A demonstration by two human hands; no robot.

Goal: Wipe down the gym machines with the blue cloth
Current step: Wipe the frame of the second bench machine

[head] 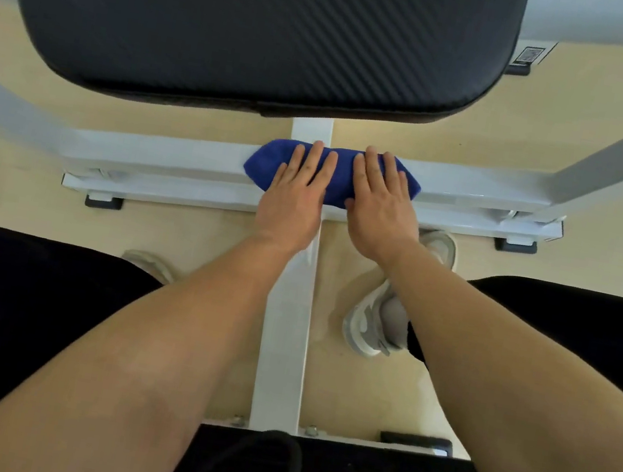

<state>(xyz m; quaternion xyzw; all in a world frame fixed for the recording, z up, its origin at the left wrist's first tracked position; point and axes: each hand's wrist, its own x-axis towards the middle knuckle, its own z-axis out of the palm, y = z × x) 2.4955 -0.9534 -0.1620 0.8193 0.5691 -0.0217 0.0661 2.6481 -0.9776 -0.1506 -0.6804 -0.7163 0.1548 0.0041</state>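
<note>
The left hand (295, 192) and the right hand (379, 202) lie flat, fingers straight, side by side, pressing the blue cloth (336, 176) on the white crossbar (150, 153). Bare bar runs free both ways. The black pad (255, 20) edge is just beyond.

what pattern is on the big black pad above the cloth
Diagonal ribbed stripes on the black pad, seen in the head view.

QR-code sticker (531, 54) on machine frame (474, 187); blurred; no legible text
</note>
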